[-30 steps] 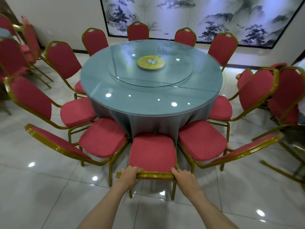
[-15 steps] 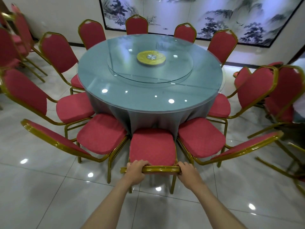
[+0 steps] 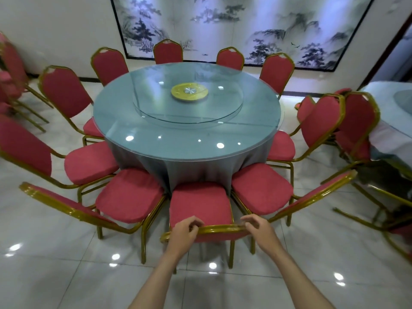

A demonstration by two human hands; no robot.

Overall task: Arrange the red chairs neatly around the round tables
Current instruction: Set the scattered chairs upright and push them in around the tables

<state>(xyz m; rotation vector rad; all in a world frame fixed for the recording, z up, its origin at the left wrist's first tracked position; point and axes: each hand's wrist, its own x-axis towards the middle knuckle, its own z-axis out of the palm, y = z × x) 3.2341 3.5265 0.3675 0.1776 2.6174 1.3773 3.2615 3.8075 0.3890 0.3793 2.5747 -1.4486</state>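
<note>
The near chair (image 3: 200, 204) stands at the front of the round table (image 3: 156, 134), its seat tucked against the grey cloth (image 3: 178, 168), squeezed between two neighbour seats (image 3: 130, 195) (image 3: 262, 191). The left hand (image 3: 184, 233) curls over the left part of the gold top rail (image 3: 220, 229), holding it. The right hand (image 3: 259, 229) sits at the rail's right end with fingers (image 3: 252, 219) loosely bent and raised above it, clasping nothing; whether the thumb touches the rail I cannot tell. More red chairs ring the table, backs outward. A glass turntable (image 3: 156, 108) with a yellow disc (image 3: 189, 92) lies on top. A second table (image 3: 396, 112) shows at far right
</note>
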